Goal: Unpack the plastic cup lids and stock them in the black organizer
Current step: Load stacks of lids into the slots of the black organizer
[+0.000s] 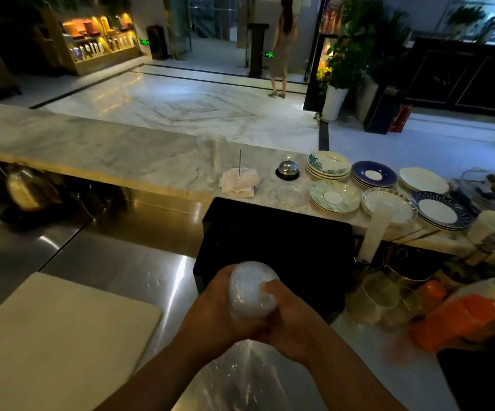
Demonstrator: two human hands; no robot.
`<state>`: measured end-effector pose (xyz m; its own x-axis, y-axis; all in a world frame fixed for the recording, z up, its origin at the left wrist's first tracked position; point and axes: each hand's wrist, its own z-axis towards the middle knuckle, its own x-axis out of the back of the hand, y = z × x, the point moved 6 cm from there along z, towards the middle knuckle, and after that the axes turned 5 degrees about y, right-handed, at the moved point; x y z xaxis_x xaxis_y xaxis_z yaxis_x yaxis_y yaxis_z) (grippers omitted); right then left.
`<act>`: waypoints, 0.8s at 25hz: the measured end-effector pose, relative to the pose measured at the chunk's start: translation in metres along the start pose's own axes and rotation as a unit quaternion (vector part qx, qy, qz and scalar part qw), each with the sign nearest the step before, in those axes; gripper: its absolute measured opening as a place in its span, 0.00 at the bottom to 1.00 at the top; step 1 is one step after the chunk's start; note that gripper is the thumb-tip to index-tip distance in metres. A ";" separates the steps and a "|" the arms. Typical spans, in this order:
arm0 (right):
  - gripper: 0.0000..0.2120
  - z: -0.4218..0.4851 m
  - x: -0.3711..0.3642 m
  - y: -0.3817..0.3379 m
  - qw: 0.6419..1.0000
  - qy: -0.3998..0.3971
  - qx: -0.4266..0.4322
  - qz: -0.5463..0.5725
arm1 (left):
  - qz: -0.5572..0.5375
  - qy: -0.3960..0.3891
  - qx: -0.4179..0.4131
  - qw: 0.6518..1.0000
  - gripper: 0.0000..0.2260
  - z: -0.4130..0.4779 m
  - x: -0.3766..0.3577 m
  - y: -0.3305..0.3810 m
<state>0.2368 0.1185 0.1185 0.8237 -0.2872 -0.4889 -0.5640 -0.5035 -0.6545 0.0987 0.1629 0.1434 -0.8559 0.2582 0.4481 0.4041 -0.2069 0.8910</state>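
Observation:
A stack of clear plastic cup lids point(247, 287), wrapped in a thin plastic bag, is held upright over the steel counter. My left hand point(216, 307) grips the stack from the left and my right hand point(292, 321) grips it from the right, thumb over its top. The loose end of the plastic bag point(246, 378) trails down toward me below my hands. The black organizer point(276, 241) stands right behind the stack, its inside too dark to make out.
A white cutting board point(62, 336) lies at the left. Stacked plates point(373, 185), a call bell point(287, 169), a receipt spike point(239, 179) and clear cups point(212, 155) sit on the marble ledge. Glasses and orange items point(454, 318) crowd the right. A white cup sleeve point(373, 232) leans beside the organizer.

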 end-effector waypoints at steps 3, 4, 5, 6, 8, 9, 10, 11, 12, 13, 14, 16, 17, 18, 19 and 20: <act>0.26 0.011 -0.023 -0.002 1.000 0.009 0.023 0.002 | -0.002 -0.013 -0.004 1.000 0.41 0.019 0.027 -0.006; 0.26 0.015 -0.031 -0.003 0.999 0.014 0.030 0.001 | -0.020 -0.029 -0.004 0.999 0.41 0.024 0.033 -0.007; 0.26 0.020 -0.038 -0.003 0.999 0.022 0.037 0.001 | -0.046 -0.052 -0.004 0.998 0.42 0.029 0.039 -0.010; 0.27 0.024 -0.044 -0.003 0.999 0.029 0.043 0.000 | -0.072 -0.081 -0.001 0.994 0.44 0.033 0.042 -0.014; 0.27 0.031 -0.053 -0.003 0.997 0.043 0.061 -0.017 | -0.125 -0.150 0.022 0.980 0.48 0.040 0.048 -0.019; 0.26 0.035 -0.056 -0.003 0.996 0.050 0.072 -0.027 | -0.164 -0.174 0.054 0.969 0.46 0.042 0.052 -0.021; 0.26 0.039 -0.059 -0.001 0.994 0.060 0.082 -0.032 | -0.207 -0.184 0.103 0.955 0.44 0.044 0.058 -0.025; 0.25 0.042 -0.061 0.000 0.993 0.071 0.093 -0.033 | -0.233 -0.184 0.149 0.943 0.40 0.045 0.063 -0.028; 0.24 0.045 -0.064 0.003 0.991 0.083 0.102 -0.036 | -0.242 -0.180 0.178 0.937 0.36 0.044 0.066 -0.032; 0.24 0.047 -0.067 0.006 0.989 0.097 0.107 -0.043 | -0.235 -0.181 0.186 0.937 0.32 0.044 0.069 -0.036; 0.24 0.049 -0.069 0.010 0.987 0.111 0.109 -0.052 | -0.227 -0.187 0.188 0.937 0.28 0.042 0.070 -0.041; 0.24 0.051 -0.074 0.018 0.983 0.132 0.109 -0.073 | -0.219 -0.194 0.192 0.937 0.26 0.038 0.073 -0.049; 0.24 0.052 -0.075 0.021 0.981 0.136 0.111 -0.085 | -0.220 -0.193 0.201 0.935 0.26 0.037 0.074 -0.055; 0.25 0.052 -0.075 0.024 0.979 0.140 0.113 -0.098 | -0.227 -0.191 0.213 0.931 0.25 0.037 0.074 -0.061; 0.25 0.052 -0.075 0.026 0.977 0.145 0.114 -0.108 | -0.238 -0.190 0.224 0.926 0.23 0.037 0.074 -0.066; 0.24 0.053 -0.073 0.028 0.976 0.150 0.113 -0.112 | -0.247 -0.186 0.237 0.921 0.20 0.037 0.073 -0.071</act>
<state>0.1572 0.1688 0.1051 0.8889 -0.4329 -0.1496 -0.3375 -0.3981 -0.8530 0.0195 0.2308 0.1155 -0.8391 0.5337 -0.1054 0.1652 0.4345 0.8854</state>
